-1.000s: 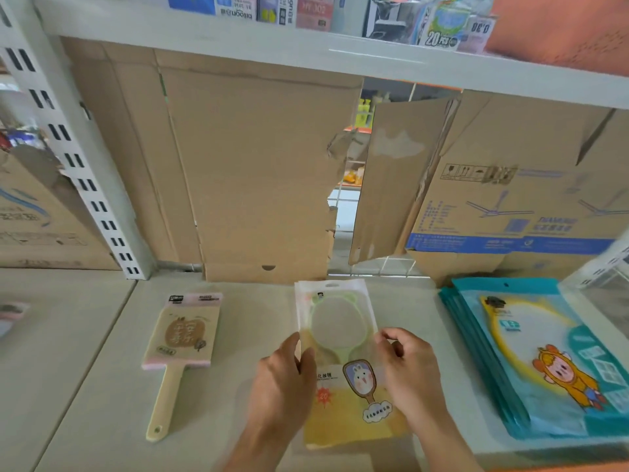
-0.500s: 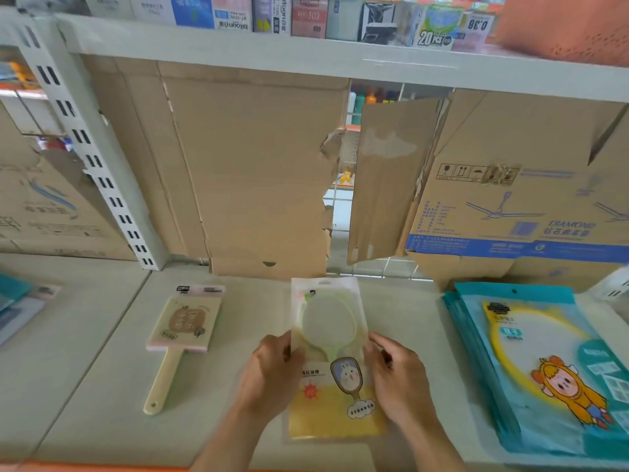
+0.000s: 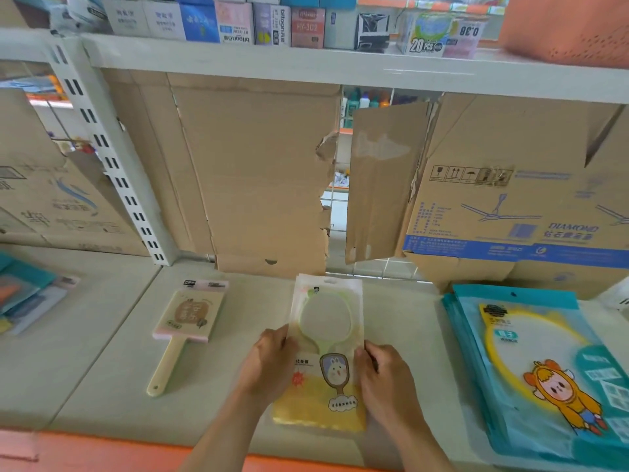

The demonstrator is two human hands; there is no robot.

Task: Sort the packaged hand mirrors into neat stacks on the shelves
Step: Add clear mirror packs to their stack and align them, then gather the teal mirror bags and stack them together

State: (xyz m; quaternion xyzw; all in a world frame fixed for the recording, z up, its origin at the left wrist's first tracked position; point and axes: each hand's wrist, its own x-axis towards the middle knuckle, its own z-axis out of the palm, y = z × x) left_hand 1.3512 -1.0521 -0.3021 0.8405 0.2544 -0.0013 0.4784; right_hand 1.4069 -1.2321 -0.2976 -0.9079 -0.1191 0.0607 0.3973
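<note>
A yellow-and-clear packet with a green-rimmed hand mirror [image 3: 326, 338] lies flat on the pale shelf [image 3: 401, 321], mid-front. My left hand [image 3: 270, 364] grips its left edge and my right hand [image 3: 383, 376] grips its right edge. To the left lies a pink-and-cream packaged mirror with a cream handle [image 3: 185, 321]. A stack of teal packets with a yellow-rimmed mirror and a cartoon figure [image 3: 537, 366] sits at the right.
Torn cardboard sheets [image 3: 258, 178] and a fan carton [image 3: 517, 202] line the shelf's back. A slotted white upright [image 3: 112, 165] divides the bays. More teal packets [image 3: 23, 301] lie in the left bay. Boxed goods [image 3: 235, 22] fill the upper shelf. An orange strip [image 3: 102, 451] edges the shelf front.
The view has pulled back and tilted up, showing more of the upper shelf and the orange front edge. Both hands still hold the same packet, which lies slightly nearer the front.
</note>
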